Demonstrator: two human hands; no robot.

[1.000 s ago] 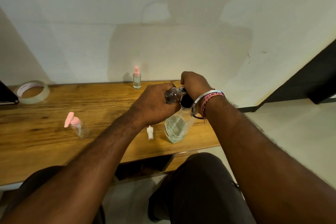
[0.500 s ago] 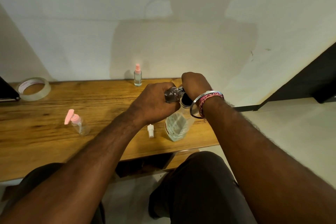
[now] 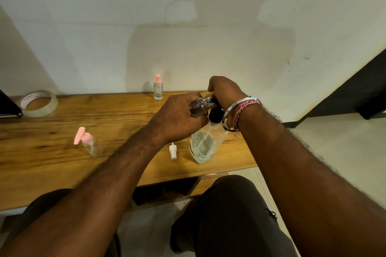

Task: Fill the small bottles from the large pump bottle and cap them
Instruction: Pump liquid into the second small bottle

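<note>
While the left hand (image 3: 177, 117) curls its fingers round a small clear bottle (image 3: 198, 106), tilted with its open neck toward the pump head, the right hand (image 3: 224, 92) has its fingers closed over the large pump bottle (image 3: 203, 146) standing on the worktop (image 3: 52, 162). A white cap (image 3: 173, 151) lies below the left fingers.

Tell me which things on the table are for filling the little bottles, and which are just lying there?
For the job:
- large pump bottle, right hand on its pump
- small bottle held in the left hand
- white spray cap
- pink-pump bottle
- pink-capped spray bottle

Just lying about:
- tape roll
- dark object at the left edge
</note>
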